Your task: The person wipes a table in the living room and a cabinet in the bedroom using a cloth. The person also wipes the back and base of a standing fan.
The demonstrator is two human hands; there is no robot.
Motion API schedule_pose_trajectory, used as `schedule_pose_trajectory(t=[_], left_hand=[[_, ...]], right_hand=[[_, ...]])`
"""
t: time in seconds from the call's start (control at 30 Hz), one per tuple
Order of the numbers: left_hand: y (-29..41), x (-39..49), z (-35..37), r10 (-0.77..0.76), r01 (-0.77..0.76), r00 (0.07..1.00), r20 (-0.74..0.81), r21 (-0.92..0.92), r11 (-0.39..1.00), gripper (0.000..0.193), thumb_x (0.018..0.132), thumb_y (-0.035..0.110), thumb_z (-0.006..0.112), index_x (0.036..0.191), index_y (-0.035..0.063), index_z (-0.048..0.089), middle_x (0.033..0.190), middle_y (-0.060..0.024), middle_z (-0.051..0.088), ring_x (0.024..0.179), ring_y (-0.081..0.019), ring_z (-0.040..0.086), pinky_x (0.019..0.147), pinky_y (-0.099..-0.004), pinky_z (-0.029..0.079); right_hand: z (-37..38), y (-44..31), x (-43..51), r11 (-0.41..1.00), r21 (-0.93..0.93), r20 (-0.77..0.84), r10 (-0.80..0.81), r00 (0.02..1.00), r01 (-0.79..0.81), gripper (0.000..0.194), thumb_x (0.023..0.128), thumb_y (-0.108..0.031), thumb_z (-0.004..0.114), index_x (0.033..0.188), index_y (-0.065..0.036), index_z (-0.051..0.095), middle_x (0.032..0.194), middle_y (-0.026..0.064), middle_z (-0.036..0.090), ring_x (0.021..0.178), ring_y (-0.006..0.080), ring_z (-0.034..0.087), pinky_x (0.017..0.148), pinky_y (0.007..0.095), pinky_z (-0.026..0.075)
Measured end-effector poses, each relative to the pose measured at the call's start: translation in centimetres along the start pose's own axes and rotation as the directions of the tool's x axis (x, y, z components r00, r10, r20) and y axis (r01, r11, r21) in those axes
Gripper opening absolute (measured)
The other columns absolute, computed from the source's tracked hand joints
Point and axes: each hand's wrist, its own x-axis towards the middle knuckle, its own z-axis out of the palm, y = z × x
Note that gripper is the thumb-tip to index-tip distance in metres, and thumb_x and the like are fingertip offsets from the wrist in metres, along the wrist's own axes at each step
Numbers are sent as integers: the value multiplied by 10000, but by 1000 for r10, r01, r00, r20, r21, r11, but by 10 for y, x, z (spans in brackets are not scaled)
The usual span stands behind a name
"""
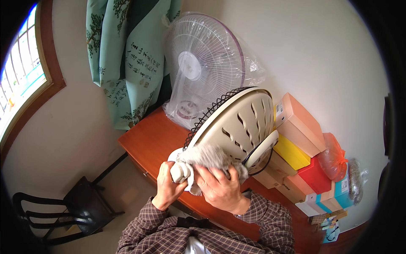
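A cream plastic housing with curved vent slots and a black wire grille, apparently an electric heater (244,123), leans over the wooden cabinet top. My right hand (219,187) presses a grey fluffy cloth (206,155) against the lower part of the housing, fingers spread over the cloth. The cloth hangs down between my hands. At the lower left end of the appliance, my left hand (169,182) grips a rounded cream part (180,173), with fingers behind it and thumb in front. A dark cord loops near the housing's right side. The cloth hides part of the surface beneath.
Behind stands a plastic-wrapped fan (203,60) on the reddish wooden cabinet (149,133). Stacked shoe boxes (298,127) and a red plastic bag (333,157) lie to the right. A green curtain (142,70) hangs behind; a black chair (79,206) stands at lower left.
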Motion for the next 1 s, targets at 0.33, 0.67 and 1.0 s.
schedule_pose_trajectory(t=[0.33, 0.67, 1.0], left_hand=[[13, -11, 6, -46, 47, 999, -6, 87, 995, 588, 647, 251, 812, 1037, -21, 466, 907, -154, 496, 836, -311, 516, 732, -379, 430], [22, -13, 13, -71, 71, 997, -5, -4, 997, 587, 629, 116, 770, 1121, -8, 474, 986, -166, 511, 918, -324, 524, 794, -376, 441], [29, -11, 8, 102, -107, 994, 48, 125, 986, 686, 569, 285, 858, 1058, -16, 482, 916, -136, 493, 824, -287, 510, 732, -363, 438]], right_hand=[[-34, 86, 66, 974, 109, -236, 217, 947, -197, 369, 655, -142, 689, 1018, -124, 619, 1110, 38, 549, 990, 227, 464, 746, 382, 362], [-1, 13, -10, 992, 92, -253, 110, 961, -90, 390, 635, -146, 651, 1021, -144, 595, 1097, -19, 519, 958, 191, 422, 742, 370, 338], [-18, 33, 19, 932, 32, -227, 358, 906, -361, 553, 622, -101, 600, 1174, -126, 578, 1239, 70, 491, 985, 268, 405, 862, 390, 356]])
